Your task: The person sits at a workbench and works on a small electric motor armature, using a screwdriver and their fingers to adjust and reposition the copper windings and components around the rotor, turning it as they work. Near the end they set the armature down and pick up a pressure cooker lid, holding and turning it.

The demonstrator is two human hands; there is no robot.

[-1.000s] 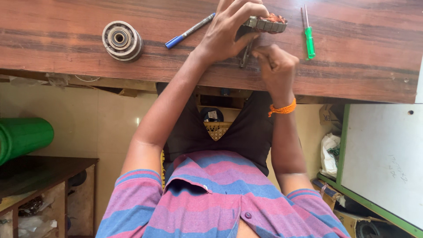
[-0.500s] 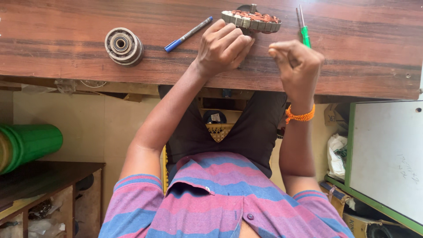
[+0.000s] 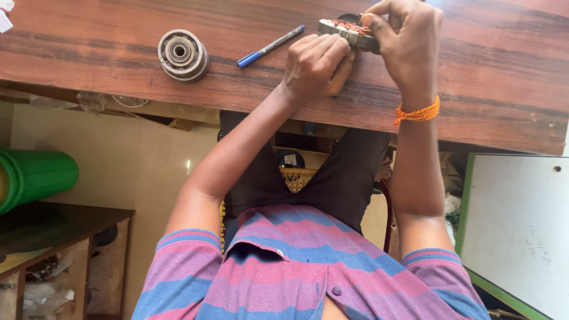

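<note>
On wooden bench (image 3: 118, 89), both hands' grip, left hand (image 3: 314, 65) and right hand (image 3: 409, 41), holds a wound stator (image 3: 347, 32).

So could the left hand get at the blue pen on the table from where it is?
Probably yes: the left hand rests closed beside the wound stator, and the blue pen lies just to its left on bare wooden table, nothing between.

Blue pen (image 3: 269, 46), orange wristband (image 3: 418, 112)
</note>
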